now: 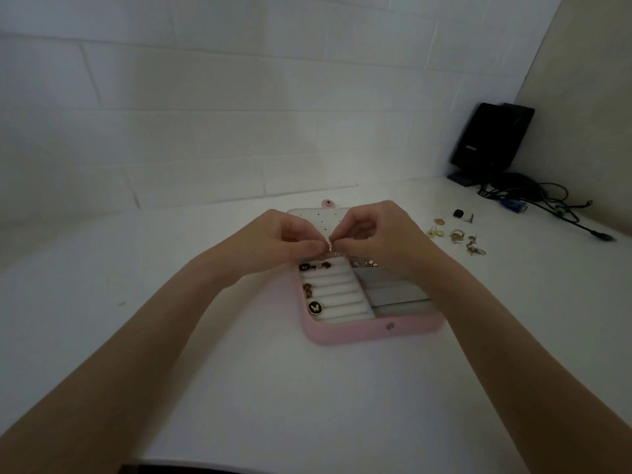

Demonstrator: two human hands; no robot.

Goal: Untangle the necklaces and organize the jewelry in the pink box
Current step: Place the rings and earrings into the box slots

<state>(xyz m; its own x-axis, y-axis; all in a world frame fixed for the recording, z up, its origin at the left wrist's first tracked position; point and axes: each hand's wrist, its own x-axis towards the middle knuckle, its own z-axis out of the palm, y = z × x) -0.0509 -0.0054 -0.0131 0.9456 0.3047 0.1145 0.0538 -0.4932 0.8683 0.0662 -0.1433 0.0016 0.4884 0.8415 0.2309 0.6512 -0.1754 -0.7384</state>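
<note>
The pink jewelry box (349, 333) lies open on the white table, its white ring rolls holding a black butterfly piece (315, 307) and several small dark and gold pieces. Above the box's middle, my left hand (277, 239) and my right hand (379, 234) meet fingertip to fingertip. Both pinch a small thin metal piece (331, 248), too small to identify. The lid panel (307, 217) with its dotted holes shows behind my fingers.
Loose gold earrings and small pieces (456, 234) lie scattered on the table to the right of the box. A black device on a stand (492, 142) and tangled black cables (533, 196) sit in the back right corner. A block wall runs behind the table.
</note>
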